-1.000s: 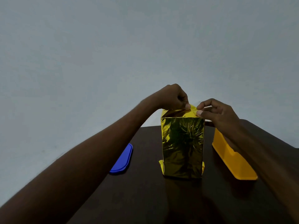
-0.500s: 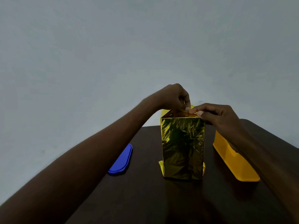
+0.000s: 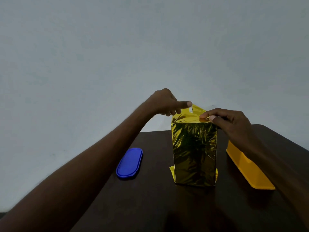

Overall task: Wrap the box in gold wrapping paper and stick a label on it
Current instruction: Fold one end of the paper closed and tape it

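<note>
Box (image 3: 194, 153) upright on dark table (image 3: 150, 206)

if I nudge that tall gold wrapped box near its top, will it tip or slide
The tall gold foil-wrapped box stands on a narrow end, so it would probably tip. Its crinkled foil looks slick, so fingers may slip. The right hand pinching the top likely steadies it.

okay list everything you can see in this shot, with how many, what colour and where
box: one, wrapped in gold paper, upright mid-table, top flap standing up
lid: one, blue, flat on the table left of the box
tub: one, yellow, on the table right of the box
table: one, dark brown, under it all
wall: grey, behind
left hand: one, at the flap's left, forefinger out
right hand: one, pinching paper at the box's top right corner
</note>
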{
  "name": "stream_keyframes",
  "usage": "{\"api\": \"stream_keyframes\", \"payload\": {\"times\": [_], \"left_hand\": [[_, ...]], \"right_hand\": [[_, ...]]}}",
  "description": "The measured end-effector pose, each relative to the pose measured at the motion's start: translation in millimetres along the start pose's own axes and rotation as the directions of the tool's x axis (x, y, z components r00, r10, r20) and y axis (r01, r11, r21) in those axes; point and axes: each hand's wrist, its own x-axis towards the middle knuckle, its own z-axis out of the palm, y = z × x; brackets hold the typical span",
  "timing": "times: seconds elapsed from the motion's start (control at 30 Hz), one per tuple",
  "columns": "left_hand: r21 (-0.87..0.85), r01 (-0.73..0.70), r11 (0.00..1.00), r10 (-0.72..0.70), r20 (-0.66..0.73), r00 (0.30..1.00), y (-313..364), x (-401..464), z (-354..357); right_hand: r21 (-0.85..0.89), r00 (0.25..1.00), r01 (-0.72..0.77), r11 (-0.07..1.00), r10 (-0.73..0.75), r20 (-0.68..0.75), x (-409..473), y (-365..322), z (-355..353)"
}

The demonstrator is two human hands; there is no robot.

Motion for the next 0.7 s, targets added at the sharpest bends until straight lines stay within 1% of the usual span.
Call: {"api": "stream_keyframes", "payload": {"times": [0.07,0.27,0.57,0.7], "left_hand": [[-0.032,0.047,0.998,-0.046,0.049,0.998,-3.3,-1.8,1.2],[-0.136,0.116,0.984,-0.105,0.083,0.991,-4.9,-1.2,6.3],[-0.18,0.064,0.982,-0.056,0.047,0.997,-10.9,-2.4,15.5],[-0.19,0.017,0.982,-0.015,0.014,1.0,-14.2,-3.4,19.2]], "right_hand": [[0.014,1.0,-0.007,1.0,0.007,-0.003,-0.3,-0.2,0.1],[0.034,1.0,-0.025,0.999,0.025,0.002,-0.5,-0.5,0.4],[-0.027,1.0,-0.002,1.0,0.002,0.005,-1.0,-1.6,0.2],[-0.043,1.0,0.02,0.999,-0.02,0.007,-1.0,-0.8,-0.9]]}}
